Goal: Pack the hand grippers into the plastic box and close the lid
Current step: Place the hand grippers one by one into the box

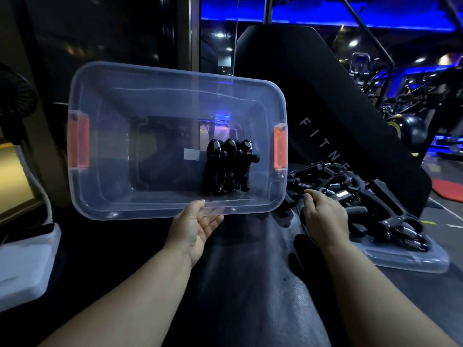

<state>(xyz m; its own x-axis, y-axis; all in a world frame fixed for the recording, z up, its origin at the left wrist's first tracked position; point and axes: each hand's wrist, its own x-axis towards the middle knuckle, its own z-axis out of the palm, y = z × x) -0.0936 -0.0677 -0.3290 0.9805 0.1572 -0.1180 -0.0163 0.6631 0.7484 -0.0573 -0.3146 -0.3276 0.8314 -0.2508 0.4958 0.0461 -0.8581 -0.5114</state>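
A clear plastic box with orange side latches is tilted with its opening toward me. Three black hand grippers lie together inside it, right of the middle. My left hand holds the box by its near rim, thumb over the edge and fingers under it. My right hand hovers over a pile of black hand grippers heaped on the clear lid to the right. Its fingers curl downward at the pile's near edge; I cannot see whether they hold anything.
A black padded gym bench runs under my arms. A black machine panel with white lettering stands behind the pile. A white box sits at the left. A fan stands at the far left.
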